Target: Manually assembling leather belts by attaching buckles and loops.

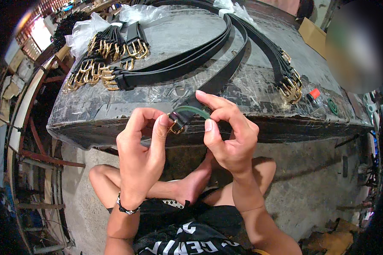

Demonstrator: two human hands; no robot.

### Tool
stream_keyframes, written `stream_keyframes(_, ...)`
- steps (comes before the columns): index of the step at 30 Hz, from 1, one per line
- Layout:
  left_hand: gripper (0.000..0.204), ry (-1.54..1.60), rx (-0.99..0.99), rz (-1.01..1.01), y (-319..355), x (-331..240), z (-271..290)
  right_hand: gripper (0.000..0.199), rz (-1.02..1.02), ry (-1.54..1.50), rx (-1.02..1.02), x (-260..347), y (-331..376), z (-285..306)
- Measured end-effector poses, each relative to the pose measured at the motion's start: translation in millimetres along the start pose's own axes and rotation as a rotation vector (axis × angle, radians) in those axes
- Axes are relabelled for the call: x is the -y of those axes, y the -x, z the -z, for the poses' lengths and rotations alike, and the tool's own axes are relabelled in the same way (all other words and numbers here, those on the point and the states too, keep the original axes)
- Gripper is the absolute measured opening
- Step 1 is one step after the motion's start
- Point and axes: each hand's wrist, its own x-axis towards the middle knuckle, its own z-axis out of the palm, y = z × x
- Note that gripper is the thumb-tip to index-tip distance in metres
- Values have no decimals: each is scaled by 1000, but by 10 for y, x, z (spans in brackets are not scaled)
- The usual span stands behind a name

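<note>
A black belt (224, 77) runs down over the near edge of the table, its gold buckle (176, 127) hanging between my hands. My left hand (141, 146) is closed, thumb and forefinger pinching at the buckle end. A thin green strip (194, 109) bows across the belt just above the buckle. My right hand (230, 129) pinches the right end of this strip between thumb and finger, while another finger stretches out over the belt. The left end of the strip reaches toward my left fingertips, and I cannot tell whether they grip it too.
More black belts with gold buckles lie bundled at the left (110, 78) and the right (290, 87) of the worn dark table (270, 111). Clear plastic wrap (87, 34) covers some. A small red-ended item (314, 93) and a green coil (332, 106) lie at the right edge.
</note>
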Motion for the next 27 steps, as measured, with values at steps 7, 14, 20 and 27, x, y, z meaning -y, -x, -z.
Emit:
stream_keyframes(7,11,-34,-3,-15,2,1,15,19,125,143,-9,-7,-4,-43)
stream_keyframes(14,12,-27,-29,-27,-1,-8,-3,17,144,165,-14,-2,-4,-34)
stream_keyframes(20,20,-173,98,-167,-25,-68,23,9,-20,-97,-73,-30,39,-51)
stream_keyframes(27,9,-186,102,-236,-32,2,38,6,-137,-248,-40,-22,-2,104)
